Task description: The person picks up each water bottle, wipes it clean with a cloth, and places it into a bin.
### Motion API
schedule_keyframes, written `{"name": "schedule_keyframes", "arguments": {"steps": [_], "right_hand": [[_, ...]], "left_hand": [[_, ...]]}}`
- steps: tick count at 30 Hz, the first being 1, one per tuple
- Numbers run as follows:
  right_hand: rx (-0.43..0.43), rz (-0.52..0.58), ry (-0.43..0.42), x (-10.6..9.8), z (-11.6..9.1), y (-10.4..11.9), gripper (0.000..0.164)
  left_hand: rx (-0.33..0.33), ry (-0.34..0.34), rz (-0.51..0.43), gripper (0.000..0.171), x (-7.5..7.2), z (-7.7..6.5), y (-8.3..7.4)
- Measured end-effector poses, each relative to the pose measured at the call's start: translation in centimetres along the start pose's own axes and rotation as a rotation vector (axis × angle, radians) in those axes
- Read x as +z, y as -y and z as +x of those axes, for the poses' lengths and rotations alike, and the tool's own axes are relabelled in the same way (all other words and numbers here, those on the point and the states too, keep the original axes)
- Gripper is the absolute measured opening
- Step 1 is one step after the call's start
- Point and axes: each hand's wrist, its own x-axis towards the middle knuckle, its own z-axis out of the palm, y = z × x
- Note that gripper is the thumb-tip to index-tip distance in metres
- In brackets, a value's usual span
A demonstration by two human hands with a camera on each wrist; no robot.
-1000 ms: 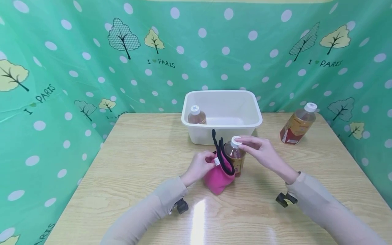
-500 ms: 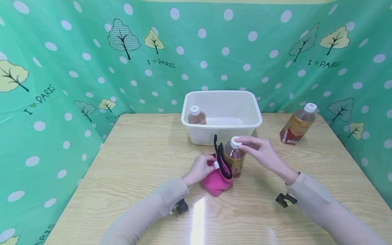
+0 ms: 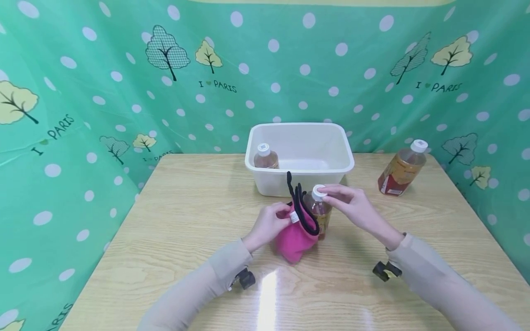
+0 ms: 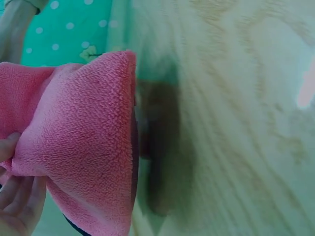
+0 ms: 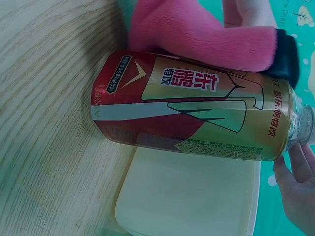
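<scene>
My left hand [image 3: 267,225] pinches a pink fleece cloth [image 3: 293,241] with black edging, a black hanging loop and a small white tag. The cloth lies against the left side of an upright drink bottle [image 3: 322,219] and covers part of it. With thumb and fingers, my right hand [image 3: 352,202] grips the bottle's white cap [image 3: 318,192]. In the right wrist view the bottle [image 5: 197,108] shows a red and gold label, and the pink cloth [image 5: 206,39] touches its side. The cloth [image 4: 93,142] fills much of the left wrist view, bunched at the fingers.
Just behind the bottle stands a white plastic bin [image 3: 300,172], holding another white-capped bottle [image 3: 266,157] at its left end. A further bottle [image 3: 401,170] stands at the back right of the wooden table [image 3: 186,207]. A green curtain [image 3: 290,59] hangs behind.
My left hand moved the cloth slightly down and left, then back up and right along the bottle. The right hand and the bottle have stayed in place.
</scene>
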Motion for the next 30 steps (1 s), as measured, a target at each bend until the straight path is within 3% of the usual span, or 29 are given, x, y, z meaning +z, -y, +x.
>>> {"name": "schedule_keyframes", "arguments": {"steps": [7,19,24,30], "right_hand": [[-0.014,0.028,-0.005,0.0,0.0,-0.1,0.028],[-0.01,0.04,0.005,0.1,0.0,-0.1,0.028],[-0.016,0.033,0.003,0.1,0.0,-0.1,0.028],[0.002,0.022,0.001,0.0,-0.1,0.0,0.029]], "left_hand": [[0.04,-0.07,-0.043,0.021,-0.4,0.2,-1.1],[0.053,-0.074,-0.044,0.018,-0.6,0.4,-1.4],[0.027,-0.053,-0.037,0.019,-0.3,0.3,-0.8],[-0.018,0.026,-0.014,0.018,0.3,0.2,0.3]]}}
